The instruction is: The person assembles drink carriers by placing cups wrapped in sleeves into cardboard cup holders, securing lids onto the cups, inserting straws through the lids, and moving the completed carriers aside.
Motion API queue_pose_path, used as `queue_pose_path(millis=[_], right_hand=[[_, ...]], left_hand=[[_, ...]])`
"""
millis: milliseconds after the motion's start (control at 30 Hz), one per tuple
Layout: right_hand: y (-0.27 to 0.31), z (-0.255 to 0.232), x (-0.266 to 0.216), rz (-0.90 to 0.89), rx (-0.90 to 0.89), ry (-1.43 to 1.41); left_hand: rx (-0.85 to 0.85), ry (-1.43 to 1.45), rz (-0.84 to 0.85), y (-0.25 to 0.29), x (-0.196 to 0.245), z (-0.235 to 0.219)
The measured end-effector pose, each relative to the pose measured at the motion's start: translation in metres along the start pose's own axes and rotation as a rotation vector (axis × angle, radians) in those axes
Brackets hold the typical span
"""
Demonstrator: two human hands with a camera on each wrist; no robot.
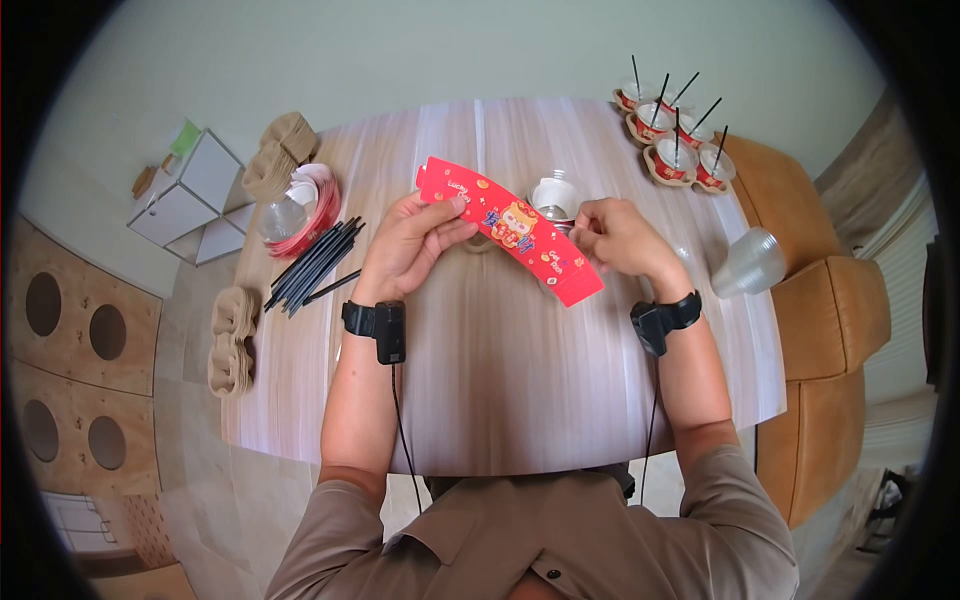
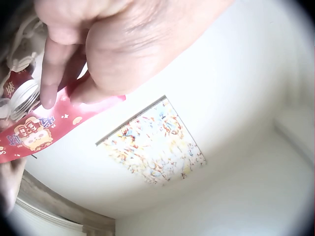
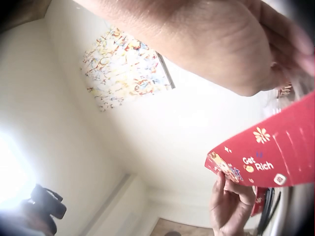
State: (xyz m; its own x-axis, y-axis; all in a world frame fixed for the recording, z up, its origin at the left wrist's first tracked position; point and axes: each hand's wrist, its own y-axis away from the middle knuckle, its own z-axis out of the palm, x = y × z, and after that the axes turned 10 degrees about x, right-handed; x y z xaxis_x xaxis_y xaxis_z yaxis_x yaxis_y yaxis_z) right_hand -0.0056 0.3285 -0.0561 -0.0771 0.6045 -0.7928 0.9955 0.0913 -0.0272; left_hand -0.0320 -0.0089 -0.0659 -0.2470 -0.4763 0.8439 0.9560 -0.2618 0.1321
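A curved red cardboard cup sleeve (image 1: 515,228), printed with a cartoon animal and lettering, is held up over the table. My left hand (image 1: 412,240) grips its left end, thumb across the printed face. At the sleeve's upper right edge, my right hand (image 1: 625,240) has its fingers curled and pinches the edge. In the right wrist view the sleeve (image 3: 266,152) stretches between the hands, its far end in the left fingers. Just behind it stand white cups (image 1: 553,190), partly hidden by the sleeve. The left wrist view shows their ridged rims (image 2: 24,100) beside the sleeve.
Black straws (image 1: 315,265) lie at left, beside stacked red sleeves and cups (image 1: 318,205). Pulp cup carriers (image 1: 232,340) sit on the left edge, others (image 1: 285,145) farther back. Filled carriers with strawed cups (image 1: 672,155) stand back right. Nested clear cups (image 1: 750,265) lie at right.
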Motion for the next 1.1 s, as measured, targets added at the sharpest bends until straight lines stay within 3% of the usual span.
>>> queue_pose_path(millis=[133, 667, 733, 867, 933, 1100], right_hand=[[-0.002, 0.004, 0.007, -0.13, 0.06, 0.118], [-0.003, -0.006, 0.006, -0.036, -0.029, 0.115], [0.0, -0.01, -0.002, 0.1, -0.04, 0.021], [0.004, -0.022, -0.001, 0.046, -0.025, -0.036], [0.004, -0.029, -0.003, -0.062, 0.064, -0.05], [0.015, -0.053, -0.022, 0.02, -0.069, -0.179]], left_hand=[[0.003, 0.045, -0.009, -0.004, -0.006, -0.002], [-0.011, 0.04, -0.045, 0.005, -0.005, 0.012], [0.0, 0.016, -0.046, 0.004, -0.007, 0.011], [0.008, 0.01, -0.059, 0.003, -0.007, 0.011], [-0.013, 0.011, -0.066, 0.002, -0.009, 0.01], [-0.05, 0.045, -0.07, 0.002, -0.011, 0.01]])
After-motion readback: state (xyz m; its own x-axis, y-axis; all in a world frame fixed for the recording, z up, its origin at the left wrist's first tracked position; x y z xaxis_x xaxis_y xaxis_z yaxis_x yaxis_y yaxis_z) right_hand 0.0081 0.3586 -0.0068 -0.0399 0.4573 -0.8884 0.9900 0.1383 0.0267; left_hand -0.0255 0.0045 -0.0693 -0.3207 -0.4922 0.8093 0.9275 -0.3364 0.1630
